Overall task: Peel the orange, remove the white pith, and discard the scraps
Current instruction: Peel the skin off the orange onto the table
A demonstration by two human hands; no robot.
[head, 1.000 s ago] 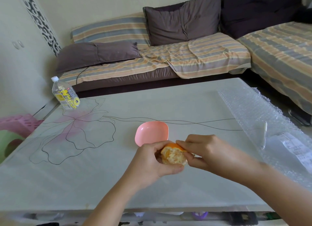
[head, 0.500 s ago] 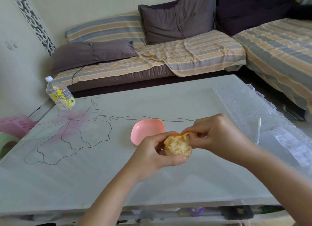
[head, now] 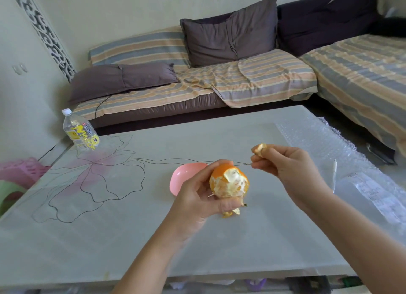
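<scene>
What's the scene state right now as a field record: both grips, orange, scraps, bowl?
left grip: holds orange over table
orange: mostly peeled, rind left on top, pith showing
right grip: pinches peel scrap, clear of orange
pink bowl: on table, behind left grip, partly hidden
bottle: far left corner of table

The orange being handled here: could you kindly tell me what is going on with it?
A person is peeling it above the table. The left hand holds the partly peeled orange, rind left on top and peel scraps hanging below. The right hand pinches a torn-off piece of peel, raised to the fruit's upper right. A pink bowl sits on the table behind the left hand.
</scene>
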